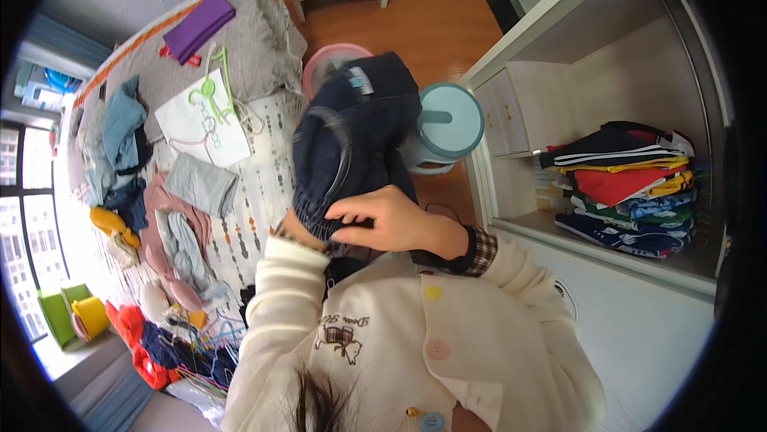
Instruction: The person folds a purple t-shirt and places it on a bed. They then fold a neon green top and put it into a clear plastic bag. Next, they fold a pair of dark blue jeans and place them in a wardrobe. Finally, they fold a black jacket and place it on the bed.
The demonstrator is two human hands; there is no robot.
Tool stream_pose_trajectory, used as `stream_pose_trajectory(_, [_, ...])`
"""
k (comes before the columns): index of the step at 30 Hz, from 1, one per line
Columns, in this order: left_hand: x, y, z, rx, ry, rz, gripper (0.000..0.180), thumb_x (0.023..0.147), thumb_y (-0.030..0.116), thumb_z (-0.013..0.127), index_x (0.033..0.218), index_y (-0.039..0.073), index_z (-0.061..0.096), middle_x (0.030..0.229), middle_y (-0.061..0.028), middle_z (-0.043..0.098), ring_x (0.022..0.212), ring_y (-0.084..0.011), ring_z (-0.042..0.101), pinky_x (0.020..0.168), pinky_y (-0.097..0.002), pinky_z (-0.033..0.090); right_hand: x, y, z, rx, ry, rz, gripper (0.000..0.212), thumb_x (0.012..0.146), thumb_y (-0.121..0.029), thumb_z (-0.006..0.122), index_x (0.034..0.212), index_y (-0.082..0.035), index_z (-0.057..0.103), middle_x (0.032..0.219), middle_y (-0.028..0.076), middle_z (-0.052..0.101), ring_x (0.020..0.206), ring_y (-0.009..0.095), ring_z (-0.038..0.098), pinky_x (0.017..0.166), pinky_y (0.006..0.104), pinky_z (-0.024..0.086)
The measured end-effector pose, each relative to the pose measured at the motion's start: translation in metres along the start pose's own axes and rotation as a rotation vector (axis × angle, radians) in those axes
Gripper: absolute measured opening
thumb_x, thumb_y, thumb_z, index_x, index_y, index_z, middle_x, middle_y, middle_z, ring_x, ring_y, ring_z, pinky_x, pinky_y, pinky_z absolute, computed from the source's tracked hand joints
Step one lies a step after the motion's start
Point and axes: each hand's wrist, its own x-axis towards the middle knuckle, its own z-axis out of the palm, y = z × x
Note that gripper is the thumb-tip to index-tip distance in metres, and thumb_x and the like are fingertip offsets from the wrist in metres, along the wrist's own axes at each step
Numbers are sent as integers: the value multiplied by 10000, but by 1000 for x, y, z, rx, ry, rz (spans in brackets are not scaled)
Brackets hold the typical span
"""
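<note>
A dark blue denim garment [363, 124] is hanging in front of the person, between the bed [272, 168] and a container with a teal lid [454, 130], and is partly covering a pink basin [309, 72] from view. 2 hands are working at its gathered edge [315, 212]. The left hand is sitting inside the garment, only the left wrist [302, 230] showing; whether its fingers are spread or gripping, the inspector cannot tell. The right hand [399, 222] is resting at the gathered edge, its thumb and forefinger standing apart and showing no visible pinch.

The inspector is noting 4 risks, all by judgement. The cloth is possibly depending on the hidden hand for support; a weak grip there could be letting it slide toward the basin or the floor. The gathered edge is lying close to the cream left sleeve [288, 276], so a hasty pull could be dragging the cuff along or bunching it. A loose swing to the right could be knocking the lidded container. Further right, the clothes stack [627, 196] is sitting unevenly in the wardrobe [551, 100], and a stray elbow could be tipping it
</note>
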Motion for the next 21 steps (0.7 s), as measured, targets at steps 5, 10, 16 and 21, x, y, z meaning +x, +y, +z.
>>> stream_pose_trajectory(5, [1,9,-14,-70,-16,-10,218,749,67,502,959,48,561,936,-166,559,965,-333,536,794,-392,449,25,1,-68,-259,1035,-34,409,894,-202,563,1208,22,426,1040,227,571,861,269,610,752,319,485])
stream_pose_trajectory(10, [6,2,-4,-68,-26,-4,233,762,88,494,985,51,547,964,-162,550,984,-330,527,811,-394,438,61,28,-45,-242,994,294,437,915,-326,522,1091,60,418,935,281,590,861,420,591,749,454,454])
stream_pose_trajectory(16, [6,11,-21,-94,-47,0,252,776,113,484,1017,55,530,997,-157,539,1007,-326,516,832,-397,425,52,20,-12,-343,708,165,294,878,-261,581,870,3,453,723,229,590,690,429,586,592,469,456])
stream_pose_trajectory(21, [-3,7,-26,-93,-54,-50,269,789,135,475,1043,58,516,1024,-152,530,1026,-323,507,850,-399,414,35,-8,25,-339,-8,-14,345,839,-318,618,849,-5,473,742,209,595,689,412,592,609,474,465])
